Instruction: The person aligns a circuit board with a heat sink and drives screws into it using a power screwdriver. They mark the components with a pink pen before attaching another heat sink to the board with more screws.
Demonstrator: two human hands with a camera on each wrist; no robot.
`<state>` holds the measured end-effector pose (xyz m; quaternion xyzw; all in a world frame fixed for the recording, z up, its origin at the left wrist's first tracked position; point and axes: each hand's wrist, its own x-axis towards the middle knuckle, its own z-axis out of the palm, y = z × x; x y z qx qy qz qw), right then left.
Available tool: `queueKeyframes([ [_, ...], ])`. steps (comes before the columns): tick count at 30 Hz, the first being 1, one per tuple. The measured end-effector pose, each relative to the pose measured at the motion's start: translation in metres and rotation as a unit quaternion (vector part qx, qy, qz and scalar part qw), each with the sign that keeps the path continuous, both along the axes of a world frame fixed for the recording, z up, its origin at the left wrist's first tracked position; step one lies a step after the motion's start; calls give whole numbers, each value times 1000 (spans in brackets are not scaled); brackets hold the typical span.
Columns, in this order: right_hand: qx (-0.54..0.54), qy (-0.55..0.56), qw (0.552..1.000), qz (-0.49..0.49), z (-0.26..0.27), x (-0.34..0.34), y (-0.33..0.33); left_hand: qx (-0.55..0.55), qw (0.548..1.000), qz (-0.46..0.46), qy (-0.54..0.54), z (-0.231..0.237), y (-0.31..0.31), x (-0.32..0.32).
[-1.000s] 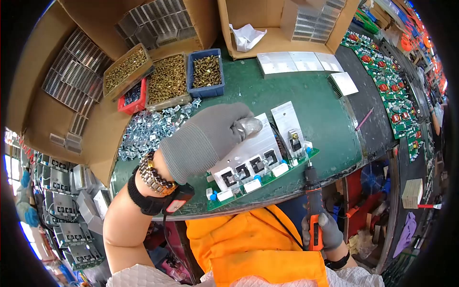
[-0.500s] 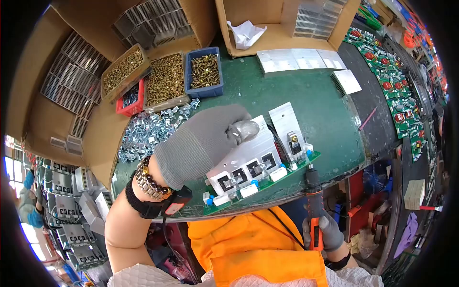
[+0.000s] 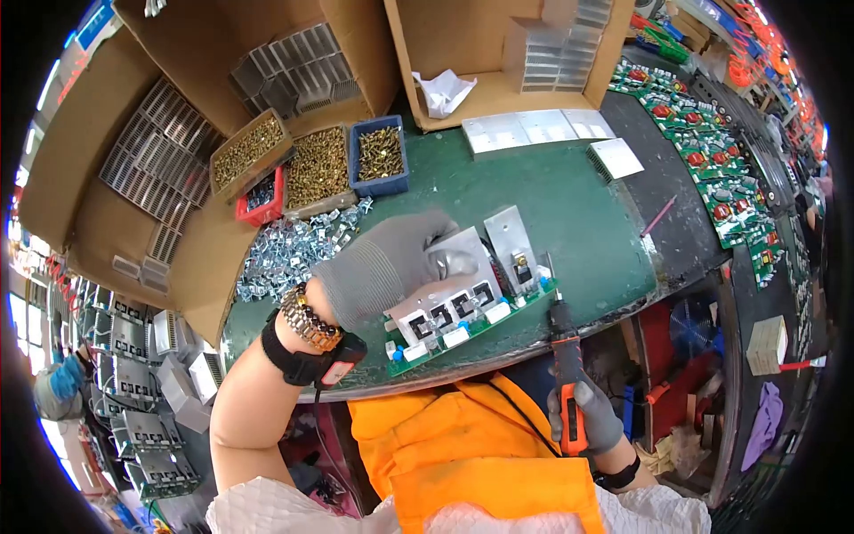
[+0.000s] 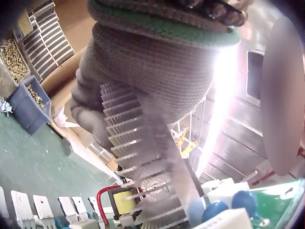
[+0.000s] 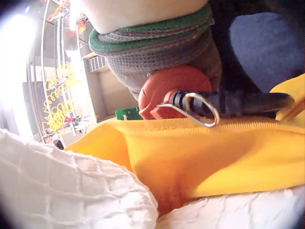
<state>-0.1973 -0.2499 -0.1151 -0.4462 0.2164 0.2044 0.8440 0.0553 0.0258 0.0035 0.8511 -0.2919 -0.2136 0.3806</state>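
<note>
My gloved left hand (image 3: pixel 391 267) grips the upper edge of a wide aluminium heat sink (image 3: pixel 438 298), its thumb on the flat face. Fins of this heat sink (image 4: pixel 143 157) show below the glove in the left wrist view. Along its bottom runs a green circuit board (image 3: pixel 418 360) with white and blue components, and black parts sit against the plate. A narrower heat sink (image 3: pixel 507 233) stands at the board's right end, bearing one black part with a brass screw. My gloved right hand (image 3: pixel 600 416) holds an orange-and-black electric screwdriver (image 3: pixel 567 356), its bit pointing up beside the board's right end.
Bins of brass screws (image 3: pixel 318 169) and a heap of small metal clips (image 3: pixel 294 254) lie left of the work. Cardboard boxes (image 3: pixel 489 111) with heat sinks stand behind. Flat heat sinks (image 3: pixel 525 131) line the back, and more circuit boards (image 3: pixel 712 169) lie to the right.
The head view has shifted. The screwdriver has moved up and left, so its bit now reaches beside the narrow heat sink's lower right. The left hand keeps its grip on the wide heat sink.
</note>
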Motion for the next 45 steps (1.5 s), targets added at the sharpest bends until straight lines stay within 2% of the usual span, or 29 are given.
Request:
queueKeyframes([
  [2,0,-4,1000,-3,2,-4,0,5,1000,-21,8,-2,-4,-9],
  [4,8,-10,1000,-17,3,-10,-1,54,985,-42,-161,-3,-11,-35],
  [5,18,-11,999,-30,3,-11,-2,112,973,-70,-187,4,-20,-45],
  [6,20,-15,999,-29,2,-12,-3,101,949,-121,-272,4,-23,-55],
  [8,24,-14,997,-66,1,-18,-7,198,900,-225,-317,15,-21,-68],
  [9,33,-14,996,-76,4,-19,-7,198,900,-225,-317,16,-18,-67],
  [11,32,-21,996,-78,2,-20,-9,181,854,-292,-392,16,-3,-61],
  [12,31,-28,996,-80,1,-21,-10,182,853,-292,-392,10,4,-58],
  [14,32,-26,996,-75,2,-20,-9,147,805,-291,-496,-7,20,-50],
  [16,35,-19,996,-76,4,-19,-7,111,822,-292,-476,-9,35,-48],
  [18,21,-24,998,-54,7,-17,-5,33,912,-133,-388,-21,49,-53],
  [19,14,-28,998,-46,7,-16,-5,-40,929,-43,-365,-26,56,-57],
  [20,15,-24,998,-47,7,-15,-4,-40,931,-45,-361,-28,55,-68],
  [21,12,-29,999,-42,8,-14,-3,-6,975,57,-214,-27,52,-81],
  [22,8,-35,999,-35,8,-12,-3,28,985,159,-60,-21,46,-91],
  [23,7,-33,999,-31,8,-11,-2,125,977,166,-49,-6,33,-100],
  [24,9,-39,999,-28,7,-9,-2,125,976,169,-46,-13,30,-104],
  [26,11,-41,999,-24,7,-7,0,89,965,148,-197,-37,31,-111],
  [28,16,-44,999,-24,8,-4,0,100,969,138,-177,-43,30,-112],
  [32,11,-39,999,-22,6,-6,-2,73,960,165,-213,-42,27,-122],
  [34,12,-27,998,-50,2,-9,-2,75,954,176,-232,-45,28,-132],
  [36,9,-19,998,-56,3,-9,-1,-18,949,157,-273,-51,30,-146],
  [38,2,-11,999,-52,3,-7,0,-29,943,146,-298,-61,32,-154],
  [41,-7,4,999,-53,2,-5,0,-103,923,46,-368,-79,32,-163],
  [45,-65,36,996,-40,4,-4,3,-151,899,47,-408,-101,49,-167],
])
